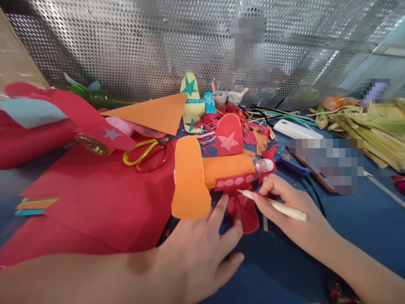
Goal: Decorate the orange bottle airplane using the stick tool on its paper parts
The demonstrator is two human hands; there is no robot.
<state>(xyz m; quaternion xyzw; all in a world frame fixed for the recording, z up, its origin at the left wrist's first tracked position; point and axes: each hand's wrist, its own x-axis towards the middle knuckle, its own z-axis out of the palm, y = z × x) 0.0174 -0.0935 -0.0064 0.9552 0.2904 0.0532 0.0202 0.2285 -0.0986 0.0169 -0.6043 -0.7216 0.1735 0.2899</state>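
A paper-covered bottle plane [226, 169] lies on the blue table [363, 223], with an orange body, an orange wing [189, 179], a red tail fin with a pale star [229, 135] and a clear bottle neck [263, 165]. My left hand [202, 249] rests just below it, fingers spread, fingertips touching the red wing piece [245, 213] under the body. My right hand [292, 211] is closed round a pale stick [275, 204] whose tip touches the red strip on the plane's side.
Large red paper sheets [104, 202] cover the left. Scissors with yellow and red handles [147, 154] lie behind them, by an orange paper triangle [152, 113]. Paper scraps, a yellow star-marked model [191, 103], a white object [295, 128] and dried leaves [373, 135] fill the back. A perforated metal wall stands behind.
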